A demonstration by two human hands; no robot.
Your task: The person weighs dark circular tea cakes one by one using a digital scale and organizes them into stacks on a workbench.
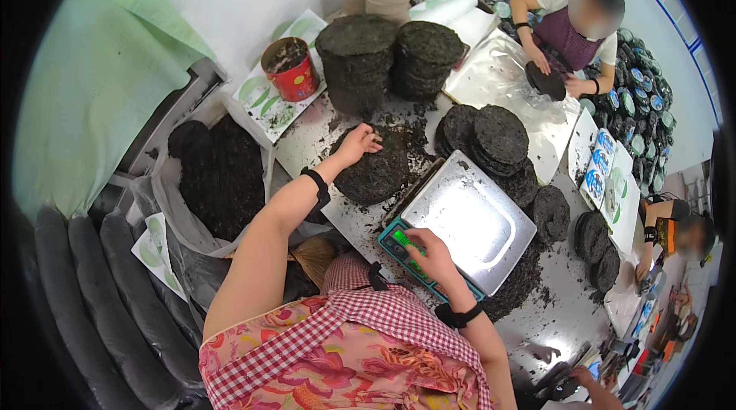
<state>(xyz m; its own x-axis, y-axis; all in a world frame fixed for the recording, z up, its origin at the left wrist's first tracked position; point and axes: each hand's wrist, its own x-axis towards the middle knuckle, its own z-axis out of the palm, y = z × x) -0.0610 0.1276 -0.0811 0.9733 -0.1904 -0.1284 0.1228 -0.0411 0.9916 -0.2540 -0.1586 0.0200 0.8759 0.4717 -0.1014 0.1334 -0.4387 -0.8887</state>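
Note:
My left hand (360,144) rests over a round, dark disc that looks like dried seaweed (376,172). Its fingers are drawn together at the far part of that disc, and whatever they pinch is too small to make out. Just left of a teal digital scale (477,218) with a shiny metal pan, the disc lies flat on the table. Over the scale's lit green display edge hovers or rests my right hand (434,258), fingers loosely bent and apart, holding nothing visible. Whether it touches the buttons, I cannot tell.
Behind the disc stand two tall seaweed stacks (358,61) and a red tin (291,69). Smaller disc piles (498,134) sit beyond the scale. On the left, an open plastic sack (222,180) holds loose seaweed. Across the table a person (579,34) handles another disc.

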